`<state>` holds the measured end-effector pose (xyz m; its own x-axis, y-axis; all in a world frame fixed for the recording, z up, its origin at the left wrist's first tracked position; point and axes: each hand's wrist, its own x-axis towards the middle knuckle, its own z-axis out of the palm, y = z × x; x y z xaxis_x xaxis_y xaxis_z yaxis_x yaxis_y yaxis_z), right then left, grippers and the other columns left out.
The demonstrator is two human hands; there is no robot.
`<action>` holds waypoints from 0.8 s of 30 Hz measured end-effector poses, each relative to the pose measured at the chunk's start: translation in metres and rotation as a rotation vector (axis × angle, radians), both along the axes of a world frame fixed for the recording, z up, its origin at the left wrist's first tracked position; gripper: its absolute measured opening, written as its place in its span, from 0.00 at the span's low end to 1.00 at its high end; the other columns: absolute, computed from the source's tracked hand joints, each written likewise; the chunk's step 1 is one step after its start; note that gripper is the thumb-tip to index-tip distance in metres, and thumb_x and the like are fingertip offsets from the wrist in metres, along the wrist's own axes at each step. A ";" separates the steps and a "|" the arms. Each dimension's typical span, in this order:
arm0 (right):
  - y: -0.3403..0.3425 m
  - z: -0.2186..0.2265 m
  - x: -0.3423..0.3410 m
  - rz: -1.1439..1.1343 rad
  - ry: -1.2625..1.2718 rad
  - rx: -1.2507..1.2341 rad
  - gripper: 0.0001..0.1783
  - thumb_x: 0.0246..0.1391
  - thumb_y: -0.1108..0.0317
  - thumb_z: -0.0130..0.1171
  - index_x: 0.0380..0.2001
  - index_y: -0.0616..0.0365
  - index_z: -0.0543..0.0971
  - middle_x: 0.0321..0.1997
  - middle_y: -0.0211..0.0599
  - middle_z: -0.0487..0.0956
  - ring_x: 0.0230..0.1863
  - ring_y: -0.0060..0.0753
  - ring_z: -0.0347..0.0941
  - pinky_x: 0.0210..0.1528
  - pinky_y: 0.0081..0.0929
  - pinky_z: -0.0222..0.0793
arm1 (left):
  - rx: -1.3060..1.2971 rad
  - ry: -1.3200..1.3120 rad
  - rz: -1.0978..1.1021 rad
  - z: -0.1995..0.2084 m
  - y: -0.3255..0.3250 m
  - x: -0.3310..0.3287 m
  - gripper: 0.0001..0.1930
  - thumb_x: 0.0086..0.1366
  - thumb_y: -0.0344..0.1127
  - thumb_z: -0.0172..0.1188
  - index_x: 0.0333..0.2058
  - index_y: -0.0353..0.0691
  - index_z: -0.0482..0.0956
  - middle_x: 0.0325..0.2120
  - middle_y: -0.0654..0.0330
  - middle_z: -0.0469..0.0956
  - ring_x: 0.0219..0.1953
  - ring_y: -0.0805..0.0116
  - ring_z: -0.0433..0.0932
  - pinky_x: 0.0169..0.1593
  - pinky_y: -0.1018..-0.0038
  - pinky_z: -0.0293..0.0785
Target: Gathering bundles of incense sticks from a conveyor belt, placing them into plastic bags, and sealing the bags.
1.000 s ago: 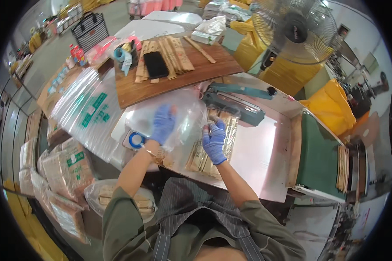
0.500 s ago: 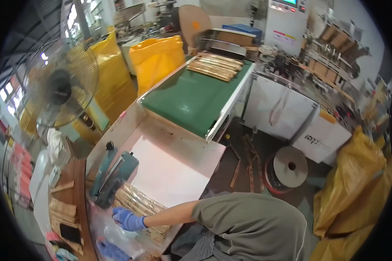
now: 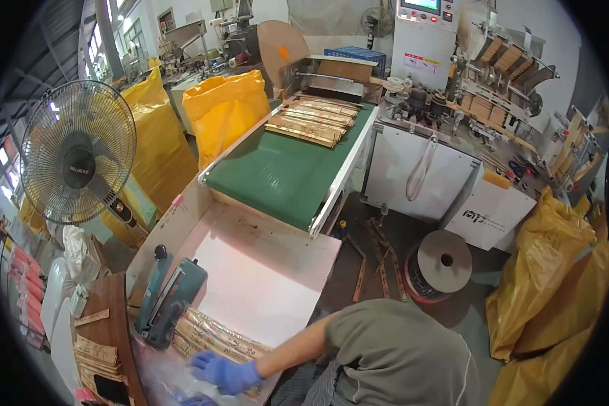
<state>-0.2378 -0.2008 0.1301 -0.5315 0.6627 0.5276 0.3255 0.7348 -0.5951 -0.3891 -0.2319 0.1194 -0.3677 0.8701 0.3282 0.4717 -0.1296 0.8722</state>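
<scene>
My right hand [image 3: 229, 373], in a blue glove, is over a clear plastic bag [image 3: 166, 375] at the lower left. Its fingers look stretched out and apart, though motion softens them. Of my left hand [image 3: 198, 400], also blue-gloved, only a strip shows at the lower edge beside the bag; its fingers are hidden. Just beyond my right hand lies a bundle of long, gold-coloured printed packets [image 3: 213, 330] with shiny clear plastic over it. A teal hand-lever bag sealer [image 3: 172, 301] stands at the bundle's far left, on the white tray [image 3: 264, 264].
Ahead, a green conveyor belt [image 3: 264, 183] carries more gold packets [image 3: 311, 122]. A wooden board [image 3: 108, 298] at left holds flat packets and a black item. A fan [image 3: 79, 159] stands far left. A large reel [image 3: 443, 264] and yellow sacks [image 3: 541, 271] are at right.
My right hand has moved right and toward me, and its fingers look more spread. My left hand has slipped mostly out of the lower edge. Packets on the belt have come nearer.
</scene>
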 end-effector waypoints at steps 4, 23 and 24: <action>0.109 -0.032 -0.029 -0.491 -0.051 0.398 0.49 0.25 0.60 0.63 0.55 0.64 0.58 0.60 0.54 0.56 0.62 0.53 0.49 0.62 0.44 0.43 | 0.031 0.174 -0.129 0.024 -0.017 0.061 0.23 0.56 0.35 0.54 0.51 0.35 0.64 0.53 0.46 0.62 0.50 0.51 0.66 0.50 0.63 0.65; 0.215 0.015 0.830 -1.924 -0.318 0.080 0.22 0.44 0.62 0.51 0.44 0.59 0.70 0.49 0.51 0.68 0.50 0.51 0.64 0.53 0.40 0.60 | 0.338 0.789 -0.692 0.058 0.109 0.454 0.33 0.48 0.53 0.58 0.52 0.45 0.65 0.57 0.45 0.54 0.58 0.37 0.50 0.56 0.45 0.50; 0.225 0.009 0.853 -1.935 -0.451 0.035 0.23 0.44 0.62 0.50 0.46 0.58 0.69 0.53 0.51 0.65 0.55 0.50 0.61 0.56 0.42 0.56 | 0.332 0.799 -0.686 0.056 0.113 0.468 0.35 0.49 0.55 0.56 0.54 0.46 0.62 0.56 0.46 0.54 0.59 0.36 0.47 0.55 0.41 0.47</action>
<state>0.6152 0.0242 0.1394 0.6791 0.4117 0.6078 0.6566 -0.7108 -0.2522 0.0786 -0.1186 0.1756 0.5817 0.6330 0.5108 0.6223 -0.7508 0.2216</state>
